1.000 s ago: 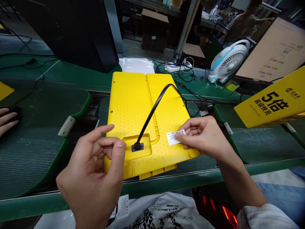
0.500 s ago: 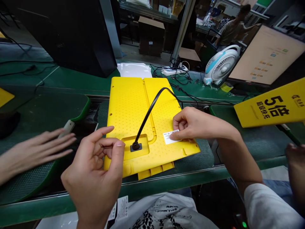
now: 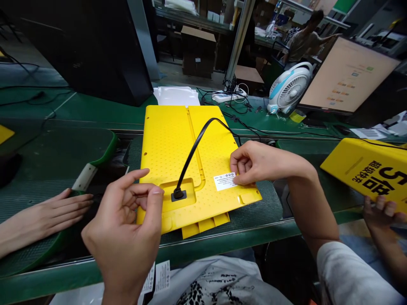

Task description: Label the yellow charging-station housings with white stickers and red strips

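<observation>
A yellow perforated panel (image 3: 171,144) lies on a green conveyor pallet (image 3: 260,207) in front of me. A black cable (image 3: 193,148) rises from a black plug in a recess near the panel's front edge. A white printed label (image 3: 224,181) sits on the panel's right front. My right hand (image 3: 260,163) has its fingers curled and presses a fingertip on the label's right edge. My left hand (image 3: 127,237) hovers over the panel's front left corner, fingers curled, thumb and forefinger close together; what they hold, if anything, I cannot make out.
Another person's hand (image 3: 47,216) lies flat on the left pallet (image 3: 57,156). At the right a different hand (image 3: 380,212) grips a yellow sign (image 3: 369,169). A small fan (image 3: 289,89), a screen (image 3: 346,76), cables and a black monitor back (image 3: 82,46) stand behind the belt.
My right hand went from holding the label over the panel to pressing it down. The left neighbour's hand reached in, then drew back. The yellow sign at right dropped lower.
</observation>
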`<action>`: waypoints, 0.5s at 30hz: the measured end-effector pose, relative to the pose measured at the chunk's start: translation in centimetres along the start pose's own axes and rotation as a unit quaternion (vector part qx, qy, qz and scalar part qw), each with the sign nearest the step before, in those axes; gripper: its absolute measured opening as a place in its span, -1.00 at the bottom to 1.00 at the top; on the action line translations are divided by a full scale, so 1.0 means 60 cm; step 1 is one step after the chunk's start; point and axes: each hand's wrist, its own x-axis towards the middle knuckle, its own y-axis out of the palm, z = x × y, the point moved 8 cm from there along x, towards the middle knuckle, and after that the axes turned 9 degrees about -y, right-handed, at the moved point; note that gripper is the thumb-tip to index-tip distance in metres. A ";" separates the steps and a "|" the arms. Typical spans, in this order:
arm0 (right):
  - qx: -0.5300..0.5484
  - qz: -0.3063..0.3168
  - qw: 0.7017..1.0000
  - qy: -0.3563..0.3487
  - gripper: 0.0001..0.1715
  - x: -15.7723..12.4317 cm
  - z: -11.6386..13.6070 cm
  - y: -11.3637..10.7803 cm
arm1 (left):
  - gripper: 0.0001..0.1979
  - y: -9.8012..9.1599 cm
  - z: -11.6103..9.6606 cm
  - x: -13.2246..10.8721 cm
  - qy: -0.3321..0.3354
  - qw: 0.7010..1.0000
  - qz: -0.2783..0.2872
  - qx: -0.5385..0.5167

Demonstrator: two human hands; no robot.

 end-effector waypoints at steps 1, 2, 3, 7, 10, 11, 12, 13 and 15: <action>0.002 -0.006 1.000 -0.002 -0.86 -0.001 -0.002 0.000 | -0.62 0.001 0.001 0.000 -0.001 1.000 0.001 0.003; 0.005 -0.015 1.000 -0.002 -0.84 -0.002 -0.004 0.000 | -0.62 0.001 0.003 0.001 -0.002 1.000 0.001 0.005; 0.010 -0.026 1.000 -0.001 -0.81 -0.003 -0.007 -0.001 | -0.61 0.002 0.004 0.001 -0.003 1.000 0.002 0.006; 0.069 -0.058 0.996 0.014 -0.77 -0.004 -0.023 -0.005 | -0.60 0.005 0.011 0.001 -0.014 1.000 0.013 0.016; 0.113 -0.048 0.992 0.000 -0.79 0.010 -0.026 -0.006 | -0.60 0.007 0.012 0.001 -0.030 0.999 0.027 0.005; 0.121 -0.041 0.992 -0.013 -0.79 0.018 -0.022 -0.005 | -0.60 0.007 0.013 0.002 -0.039 0.999 0.034 -0.009; 0.127 -0.030 0.991 -0.030 -0.79 0.029 -0.017 -0.003 | -0.61 0.007 0.016 0.005 -0.050 0.997 0.043 -0.028; 0.132 -0.015 0.990 -0.049 -0.78 0.040 -0.009 0.000 | -0.62 0.008 0.021 0.010 -0.064 0.995 0.060 -0.050; 0.126 -0.006 0.986 -0.107 -0.75 0.061 0.010 0.005 | -0.62 0.013 0.040 0.026 -0.092 0.986 0.113 -0.085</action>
